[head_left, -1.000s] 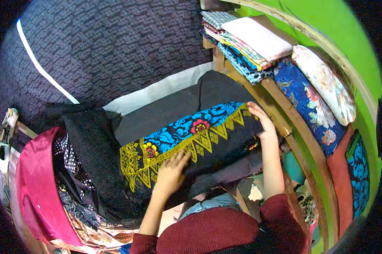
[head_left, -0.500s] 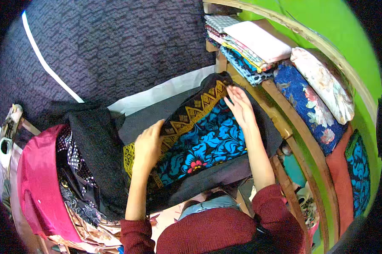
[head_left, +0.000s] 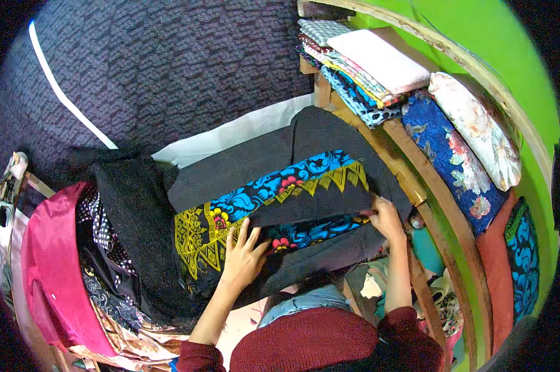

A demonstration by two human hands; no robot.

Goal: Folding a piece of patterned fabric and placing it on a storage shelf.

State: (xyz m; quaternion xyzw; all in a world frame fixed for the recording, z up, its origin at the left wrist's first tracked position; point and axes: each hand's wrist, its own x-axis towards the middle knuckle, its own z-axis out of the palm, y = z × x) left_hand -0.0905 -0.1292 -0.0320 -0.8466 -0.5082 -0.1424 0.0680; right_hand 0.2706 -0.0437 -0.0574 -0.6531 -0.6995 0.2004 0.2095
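A folded black cloth with blue leaves, red flowers and a yellow pointed border (head_left: 292, 178) lies on plain dark fabric (head_left: 242, 158) in front of me. My left hand (head_left: 242, 259) rests with spread fingers on the near left part of this patterned cloth. At its right end, my right hand (head_left: 388, 221) has its fingers bent around the near corner and pinches it; the fingertips are partly hidden. Below the black fold, a strip of the blue leaf pattern shows between my hands.
Left of the cloth lie a bulky black fabric (head_left: 131, 211) and a shiny pink fabric (head_left: 53, 279). On a wooden rack (head_left: 441, 164) at the right sit folded fabrics, including a white one (head_left: 379, 59) and a blue floral one (head_left: 450, 158). A dark patterned surface (head_left: 168, 68) fills the far left.
The patterned cloth's far edge has been folded over toward me, so its border now points nearer. Both hands have come closer to my body, and my right hand has closed on the cloth's corner.
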